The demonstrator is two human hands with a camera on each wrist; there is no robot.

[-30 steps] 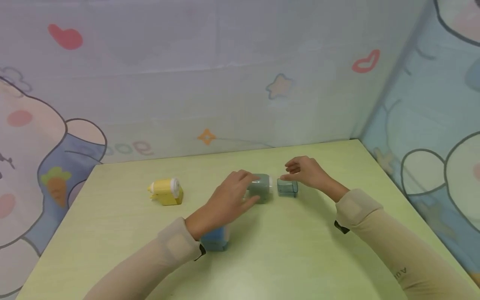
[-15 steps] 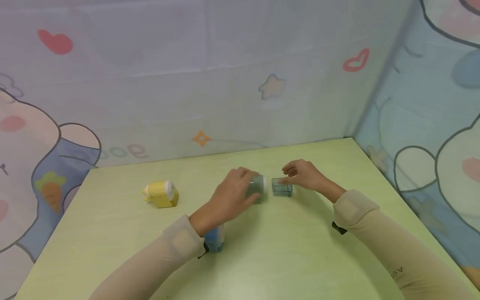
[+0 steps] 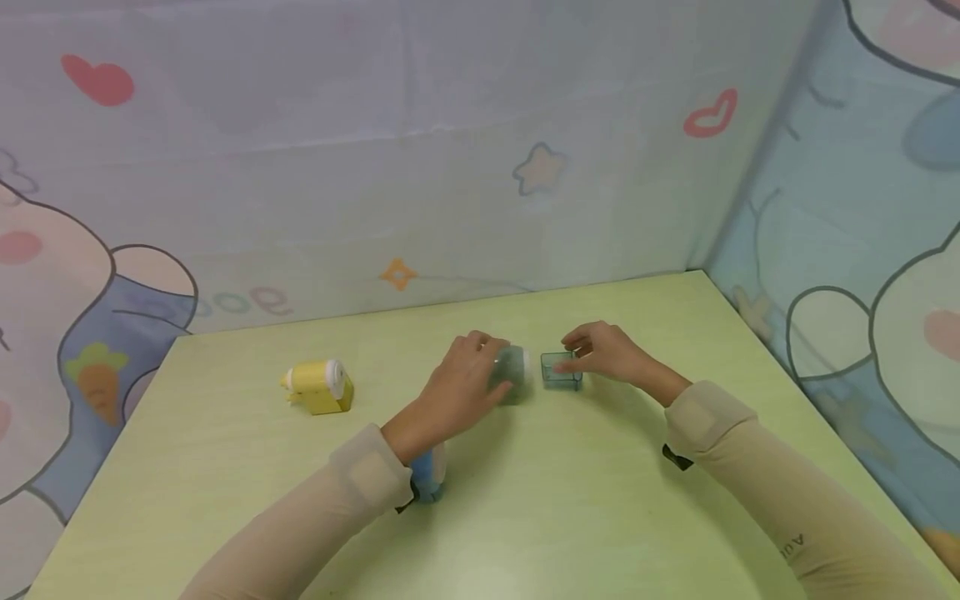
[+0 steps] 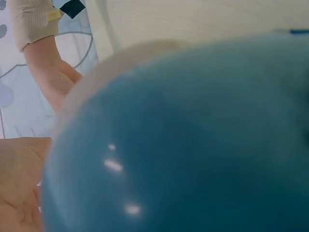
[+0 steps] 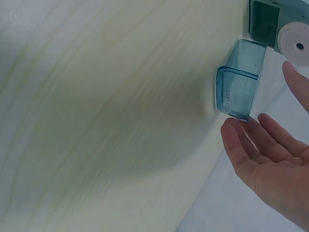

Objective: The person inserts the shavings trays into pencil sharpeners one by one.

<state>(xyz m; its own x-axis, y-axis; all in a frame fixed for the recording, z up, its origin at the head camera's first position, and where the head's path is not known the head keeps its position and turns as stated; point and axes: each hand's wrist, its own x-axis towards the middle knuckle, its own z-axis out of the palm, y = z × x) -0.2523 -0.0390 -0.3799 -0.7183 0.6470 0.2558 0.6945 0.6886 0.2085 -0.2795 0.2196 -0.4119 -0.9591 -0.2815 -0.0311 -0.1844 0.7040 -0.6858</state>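
Note:
My left hand [image 3: 467, 379] holds a teal pencil sharpener [image 3: 516, 371] lying on the table, thumb along its near side and fingers over its top. In the right wrist view the sharpener's white round front [image 5: 295, 42] with its pencil hole shows, beside a vacant drawer slot [image 5: 264, 23]. Just right of it lies the clear teal shavings drawer [image 3: 557, 379]. My right hand [image 3: 606, 354] is at the drawer, its fingertips right at the drawer's end in the right wrist view, thumb spread apart from the fingers. In the left wrist view a blue sharpener [image 4: 169, 145] hides most of my left hand.
A yellow pencil sharpener [image 3: 318, 390] stands to the left on the pale green table [image 3: 570, 500]. The blue sharpener stands close under my left wrist, partly hidden by the sleeve. Printed cloth [image 3: 330, 167] walls in the back and sides.
My right hand has come down to the drawer, its thumb now overlapping it. My left hand has stayed on the teal sharpener. The head view has shifted slightly.

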